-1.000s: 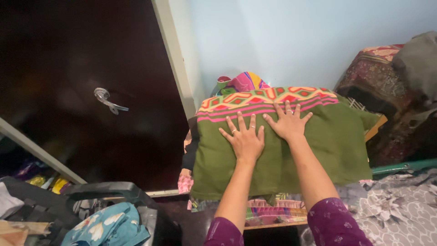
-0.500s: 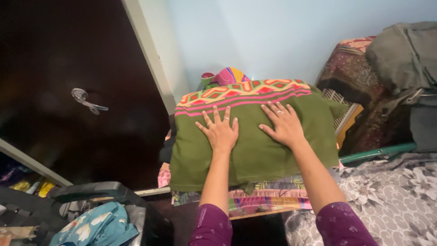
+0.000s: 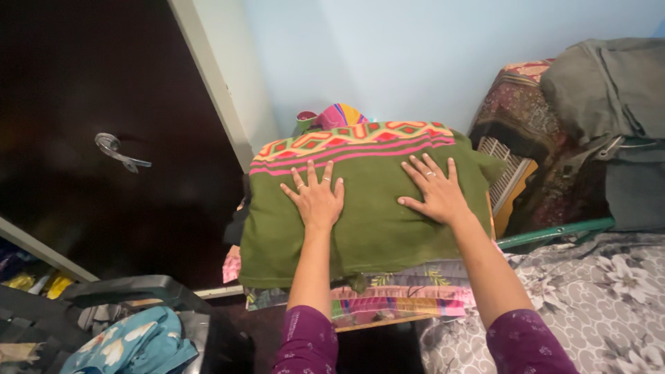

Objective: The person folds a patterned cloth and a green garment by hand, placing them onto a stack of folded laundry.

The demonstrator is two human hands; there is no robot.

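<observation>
Both hands lie flat, palms down, fingers spread, on the green blanket [image 3: 374, 208]; neither grips anything. The left hand [image 3: 315, 201] rests on the blanket's left half, the right hand [image 3: 436, 197] on its right half, near the edge. Over the last second they have moved apart: a second ago they sat almost side by side at the middle, and now a wide strip of green shows between them. That reads as a smoothing stroke outward, pressing the fold flat, and I judge it nearly run to the edges.

The blanket tops a pile of folded cloth [image 3: 388, 294], its patterned band [image 3: 353, 142] at the far side, toward the wall [image 3: 388, 55]. Left of the blanket stands the dark door [image 3: 90, 104] with its handle [image 3: 118, 151]. Right of the blanket lie a maroon cloth [image 3: 519, 111] and a grey bag [image 3: 609, 90]. Near its front right corner spreads a flowered sheet [image 3: 596, 305].
</observation>
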